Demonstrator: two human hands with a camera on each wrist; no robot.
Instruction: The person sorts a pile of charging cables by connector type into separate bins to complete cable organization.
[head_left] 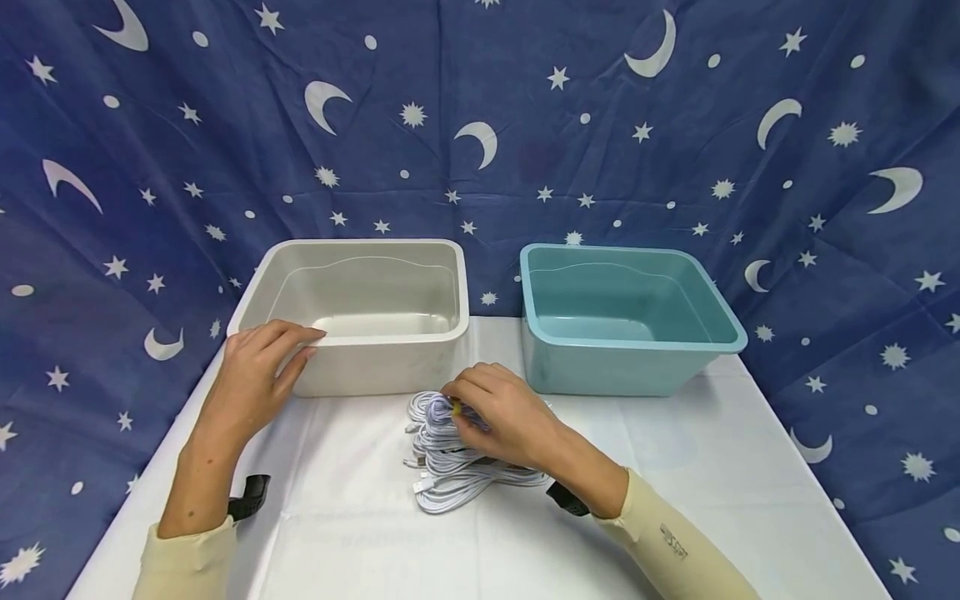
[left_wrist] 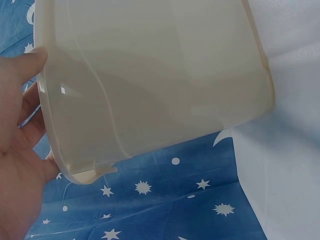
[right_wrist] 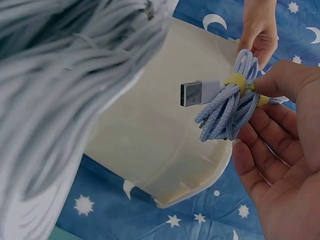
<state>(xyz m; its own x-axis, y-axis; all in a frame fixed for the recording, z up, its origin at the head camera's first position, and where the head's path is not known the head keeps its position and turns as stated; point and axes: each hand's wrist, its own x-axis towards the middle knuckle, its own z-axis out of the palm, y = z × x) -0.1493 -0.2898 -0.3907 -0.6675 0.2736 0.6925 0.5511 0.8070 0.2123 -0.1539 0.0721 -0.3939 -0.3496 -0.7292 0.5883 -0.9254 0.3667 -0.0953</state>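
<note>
My right hand (head_left: 504,417) pinches a coiled USB cable (right_wrist: 225,112) between thumb and fingers. It is pale blue, braided and bound with a yellow tie (right_wrist: 236,81); its metal plug points away from the hand in the right wrist view. Close below that hand lies a heap of white coiled cables (head_left: 450,475) on the table. My left hand (head_left: 251,379) holds the front rim of the off-white bin (head_left: 375,367), thumb on the outer wall and fingers over the edge, as the left wrist view (left_wrist: 150,75) of the bin shows. No contents show inside the bin.
A teal bin (head_left: 600,367) stands to the right of the off-white one, with a gap between them. Both rest toward the back of a table with a white cloth (head_left: 360,533). Behind and at both sides hangs a blue star-and-moon curtain (head_left: 525,158).
</note>
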